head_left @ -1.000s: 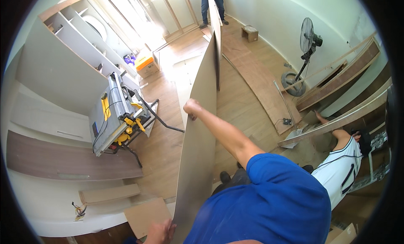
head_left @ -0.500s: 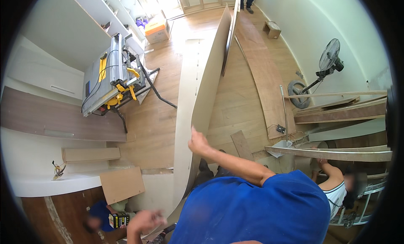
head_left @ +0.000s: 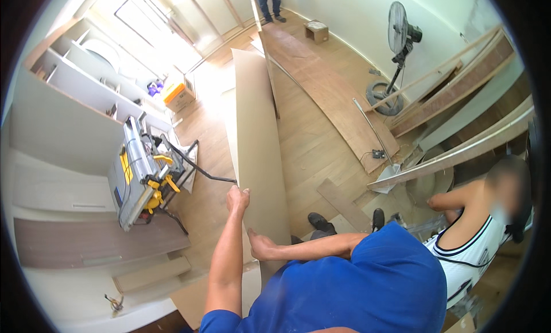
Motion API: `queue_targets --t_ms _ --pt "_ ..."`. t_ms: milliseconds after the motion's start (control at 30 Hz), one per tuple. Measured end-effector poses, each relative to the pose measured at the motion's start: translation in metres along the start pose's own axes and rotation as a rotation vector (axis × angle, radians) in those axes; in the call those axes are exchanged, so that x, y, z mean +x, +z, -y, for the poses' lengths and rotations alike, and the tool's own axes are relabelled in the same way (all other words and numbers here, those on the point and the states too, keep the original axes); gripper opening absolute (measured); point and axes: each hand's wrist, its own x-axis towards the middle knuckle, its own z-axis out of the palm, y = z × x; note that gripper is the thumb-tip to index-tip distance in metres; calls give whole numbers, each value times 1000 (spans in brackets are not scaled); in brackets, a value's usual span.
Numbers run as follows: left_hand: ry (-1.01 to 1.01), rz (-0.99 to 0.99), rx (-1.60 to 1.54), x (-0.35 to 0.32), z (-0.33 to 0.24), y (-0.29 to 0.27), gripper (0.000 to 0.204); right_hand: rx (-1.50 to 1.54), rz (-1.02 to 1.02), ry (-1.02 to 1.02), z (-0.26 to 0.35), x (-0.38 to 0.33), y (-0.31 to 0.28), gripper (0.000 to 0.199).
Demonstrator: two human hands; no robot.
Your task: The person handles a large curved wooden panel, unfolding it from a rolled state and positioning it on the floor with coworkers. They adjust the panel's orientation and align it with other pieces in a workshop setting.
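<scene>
Two hands are clamped on a long pale-brown fibreboard panel [head_left: 257,138] stood on edge, running far along the wooden floor [head_left: 321,143]. The left hand [head_left: 237,199] is wrapped over its top edge, the right hand [head_left: 261,247] pressed lower, apparently for balance. A yellow-and-grey table saw [head_left: 140,178] stands left.
</scene>
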Motion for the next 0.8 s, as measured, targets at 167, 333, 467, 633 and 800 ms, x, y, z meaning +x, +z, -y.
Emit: queue_targets --t_ms 167,333,467,633,800 --pt "204 -67 38 31 40 0 34 -5 25 -74 5 13 18 78" --pt "304 -63 -189 8 71 -14 29 -47 491 -130 27 13 -63 77" --pt "309 -146 -195 -64 92 -39 28 2 153 94 -54 70 -102 72" --pt "193 -123 -155 -162 121 -58 20 285 -364 32 -22 195 -202 88" --pt "150 -143 -87 -243 160 -100 18 -648 -212 -994 83 270 -257 93"
